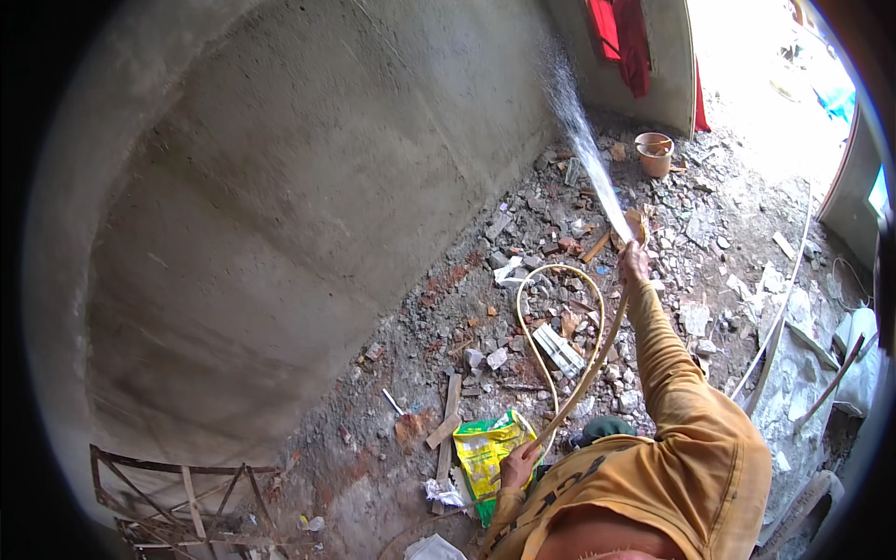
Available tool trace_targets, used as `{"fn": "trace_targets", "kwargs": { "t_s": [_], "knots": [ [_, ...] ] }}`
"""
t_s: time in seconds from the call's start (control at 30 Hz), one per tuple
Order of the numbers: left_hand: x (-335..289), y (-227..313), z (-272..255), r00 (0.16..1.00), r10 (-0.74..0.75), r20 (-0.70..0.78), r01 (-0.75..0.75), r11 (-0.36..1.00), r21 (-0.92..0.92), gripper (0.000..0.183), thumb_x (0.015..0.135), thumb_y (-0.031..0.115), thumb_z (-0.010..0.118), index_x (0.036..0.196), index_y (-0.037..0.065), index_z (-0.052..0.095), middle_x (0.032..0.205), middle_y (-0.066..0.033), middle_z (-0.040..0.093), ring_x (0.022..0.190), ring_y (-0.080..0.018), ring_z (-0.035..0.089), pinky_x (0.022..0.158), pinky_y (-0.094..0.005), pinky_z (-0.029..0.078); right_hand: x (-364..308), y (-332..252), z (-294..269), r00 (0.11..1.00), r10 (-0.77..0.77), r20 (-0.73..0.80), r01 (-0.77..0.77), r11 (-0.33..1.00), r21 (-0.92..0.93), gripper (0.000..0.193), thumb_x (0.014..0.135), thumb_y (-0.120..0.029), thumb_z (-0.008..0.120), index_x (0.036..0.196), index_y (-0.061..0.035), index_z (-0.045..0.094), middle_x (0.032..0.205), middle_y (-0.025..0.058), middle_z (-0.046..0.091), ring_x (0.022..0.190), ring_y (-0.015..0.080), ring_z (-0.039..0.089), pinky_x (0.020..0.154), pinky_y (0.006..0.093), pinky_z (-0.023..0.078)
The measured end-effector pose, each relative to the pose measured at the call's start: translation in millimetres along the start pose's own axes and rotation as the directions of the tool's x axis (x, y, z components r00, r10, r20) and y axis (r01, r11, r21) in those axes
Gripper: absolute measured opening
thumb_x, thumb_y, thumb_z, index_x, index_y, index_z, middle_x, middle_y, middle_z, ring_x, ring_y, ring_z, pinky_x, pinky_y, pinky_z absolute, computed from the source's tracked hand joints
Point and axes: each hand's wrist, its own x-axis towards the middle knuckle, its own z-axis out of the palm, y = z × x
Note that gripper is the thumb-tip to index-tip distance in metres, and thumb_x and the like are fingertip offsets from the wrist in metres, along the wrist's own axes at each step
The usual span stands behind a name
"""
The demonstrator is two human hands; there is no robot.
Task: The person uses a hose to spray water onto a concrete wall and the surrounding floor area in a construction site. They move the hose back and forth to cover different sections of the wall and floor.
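My right grip (635, 264) is clamped on a slender, pale-yellow flexible hose (613, 336), obscuring its outlet; my left grip (516, 467) clamps it lower (fingers partly hidden).

grey wall (280, 215), rubble-strewn floor (350, 471), bright daylight (747, 84) upper right.

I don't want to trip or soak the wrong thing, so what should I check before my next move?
1. Right hand gripping the long, yellowish flexible hose near its spraying end: ok.
2. Left hand closed around the hose farther back: ok.
3. Hose free of loops: not ok, it loops above the grey-and-red broken rubble.
4. Ground even: not ok, loose rubble.
5. Round orange plastic bucket upright: ok.
6. Hanging red cloth dry: cannot tell.
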Motion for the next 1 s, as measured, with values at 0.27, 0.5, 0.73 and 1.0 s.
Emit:
{"fn": "trace_targets", "kwargs": {
  "t_s": [0.27,0.5,0.73,1.0],
  "knots": [
    [-28,-10,-8,0.979,-0.149,0.140,0.139,0.987,0.081,0.040,0.078,0.033,0.060,0.108,0.006,0.056,0.097,-0.0151,0.061,0.091,-0.0248,0.059,0.077,-0.0317,0.045,0,62,-8,0.992,0.020,-0.129,-0.039,0.988,-0.147,0.052,0.080,-0.045,0.034,0.062,-0.0019,0.055,0.048,0.0077,0.048,0.043,0.0209,0.048,0.045,0.0352,0.037],
    [-9,-11,6,0.999,-0.032,0.001,0.032,0.999,0.022,0.031,0.077,0.032,0.060,0.100,0.011,0.061,0.084,-0.0132,0.063,0.077,-0.0264,0.061,0.068,-0.0345,0.046,-17,8,-10,0.998,0.018,-0.062,-0.015,0.998,0.058,0.048,0.086,-0.044,0.032,0.064,-0.0058,0.050,0.045,0.0011,0.042,0.036,0.0136,0.039,0.035,0.0294,0.032],
    [-3,10,-5,1.000,0.003,0.001,-0.003,0.999,0.034,0.031,0.076,0.030,0.061,0.100,0.010,0.061,0.083,-0.0125,0.063,0.075,-0.0244,0.062,0.066,-0.0331,0.047,10,15,-17,0.996,0.037,-0.077,-0.038,0.999,-0.016,0.050,0.087,-0.042,0.033,0.062,-0.0045,0.055,0.048,0.0037,0.048,0.039,0.0144,0.046,0.039,0.0301,0.037],
    [-13,4,-7,0.990,-0.118,0.080,0.114,0.992,0.057,0.039,0.078,0.032,0.059,0.107,0.006,0.057,0.096,-0.0143,0.062,0.089,-0.0240,0.060,0.076,-0.0323,0.046,-30,-8,12,0.996,0.057,0.074,-0.058,0.998,0.017,0.046,0.083,-0.040,0.036,0.064,-0.0034,0.054,0.049,0.0046,0.047,0.039,0.0148,0.044,0.038,0.0305,0.034]
  ]
}}
